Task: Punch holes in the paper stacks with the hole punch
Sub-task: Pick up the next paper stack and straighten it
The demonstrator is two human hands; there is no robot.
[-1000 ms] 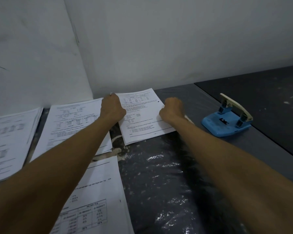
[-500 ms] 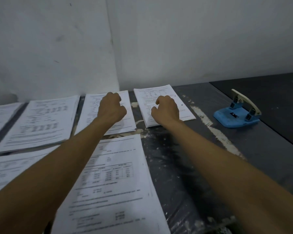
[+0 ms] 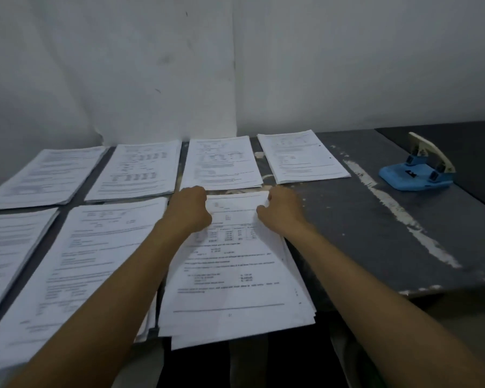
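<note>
A blue hole punch [image 3: 416, 175] sits at the far right of the dark grey table [image 3: 375, 233], well apart from both hands. Its cream lever [image 3: 429, 151] is raised and runs front to back along the right side of the base, so the long axis of the punch points away from the person, angled a little to the left.

The near paper stack [image 3: 230, 278] lies in front of the person with its long axis running away from them and its near edge hanging over the table's front edge. Its sheets are fanned unevenly at the right and bottom. The left hand [image 3: 191, 210] rests on the stack's far left corner with fingers curled under; whether it pinches any sheets cannot be told. The right hand [image 3: 282, 210] is at the far right corner, fingers curled, and the top sheets [image 3: 259, 198] bend upward against them, so it seems to grip that edge.

Beyond the hands, a punched stack [image 3: 303, 158] with two small dark holes near its right edge lies nearest the punch. Three more stacks [image 3: 221, 163] run leftward in the far row, and two others [image 3: 90, 264] lie in the near row on the left. A pale paint streak [image 3: 398, 214] crosses the bare table between the papers and the punch.
</note>
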